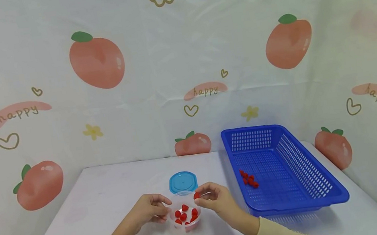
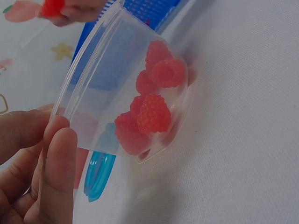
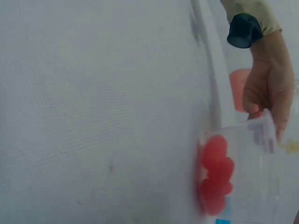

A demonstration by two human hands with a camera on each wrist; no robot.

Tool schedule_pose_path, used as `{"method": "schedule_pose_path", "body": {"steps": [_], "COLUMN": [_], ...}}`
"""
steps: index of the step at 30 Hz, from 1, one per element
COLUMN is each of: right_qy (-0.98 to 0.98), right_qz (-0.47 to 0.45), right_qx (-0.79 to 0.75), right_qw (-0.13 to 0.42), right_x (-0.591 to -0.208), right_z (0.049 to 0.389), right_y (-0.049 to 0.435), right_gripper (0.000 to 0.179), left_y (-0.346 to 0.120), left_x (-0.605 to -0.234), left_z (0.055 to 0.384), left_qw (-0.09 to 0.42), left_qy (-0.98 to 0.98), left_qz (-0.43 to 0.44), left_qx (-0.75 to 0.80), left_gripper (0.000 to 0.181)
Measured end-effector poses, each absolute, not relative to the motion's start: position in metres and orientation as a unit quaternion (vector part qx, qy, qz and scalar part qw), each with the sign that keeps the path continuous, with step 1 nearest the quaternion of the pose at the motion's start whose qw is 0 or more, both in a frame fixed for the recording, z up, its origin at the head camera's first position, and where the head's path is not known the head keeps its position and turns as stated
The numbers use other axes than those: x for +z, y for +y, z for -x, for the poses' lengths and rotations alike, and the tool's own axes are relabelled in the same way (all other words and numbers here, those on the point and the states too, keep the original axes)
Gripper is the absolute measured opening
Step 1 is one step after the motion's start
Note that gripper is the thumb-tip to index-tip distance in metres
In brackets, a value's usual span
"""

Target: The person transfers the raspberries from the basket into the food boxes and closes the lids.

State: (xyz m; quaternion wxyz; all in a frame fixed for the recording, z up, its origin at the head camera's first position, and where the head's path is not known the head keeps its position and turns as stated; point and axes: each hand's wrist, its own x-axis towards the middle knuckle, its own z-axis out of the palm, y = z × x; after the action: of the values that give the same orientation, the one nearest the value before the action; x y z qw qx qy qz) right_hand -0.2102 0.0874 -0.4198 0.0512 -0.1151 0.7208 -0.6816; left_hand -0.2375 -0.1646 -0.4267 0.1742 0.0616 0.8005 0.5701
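Observation:
A clear plastic tub (image 2: 100, 79) stands on the white table with several red raspberries (image 2: 154, 113) in its bottom. At the tub's left side, my left hand (image 1: 149, 209) pinches the rim between thumb and fingers. My right hand (image 1: 219, 202) holds one raspberry (image 1: 196, 195) in its fingertips, just over the tub's right rim. Right behind the tub lies a blue lid (image 1: 182, 182). In the right wrist view the tub and its raspberries look blurred, and the right hand's fingers are out of sight.
To the right stands a large blue plastic basket (image 1: 300, 203) with slotted walls. Several more raspberries (image 1: 249, 178) lie together on its left side. A fruit-print curtain (image 1: 143, 59) hangs behind the table (image 1: 87, 201).

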Motion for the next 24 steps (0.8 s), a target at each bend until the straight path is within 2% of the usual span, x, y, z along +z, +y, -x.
{"method": "schedule_pose_path", "body": {"steps": [8, 24], "right_qy": [0.729, 0.733], "right_qz": [0.087, 0.11], "right_qx": [-0.677, -0.667], "right_qw": [0.054, 0.074], "right_x": [-0.437, -0.437], "right_z": [0.217, 0.221], "right_y": [0.082, 0.08], "right_gripper": [0.033, 0.03], "left_y": [-0.165, -0.164], "left_x": [-0.427, -0.427], "left_z": [0.238, 0.239], "left_qw": [0.177, 0.175], "left_qy": [0.798, 0.799], "left_qz": [-0.06, -0.066], "left_qx": [0.572, 0.571], "left_gripper": [0.027, 0.028]}}
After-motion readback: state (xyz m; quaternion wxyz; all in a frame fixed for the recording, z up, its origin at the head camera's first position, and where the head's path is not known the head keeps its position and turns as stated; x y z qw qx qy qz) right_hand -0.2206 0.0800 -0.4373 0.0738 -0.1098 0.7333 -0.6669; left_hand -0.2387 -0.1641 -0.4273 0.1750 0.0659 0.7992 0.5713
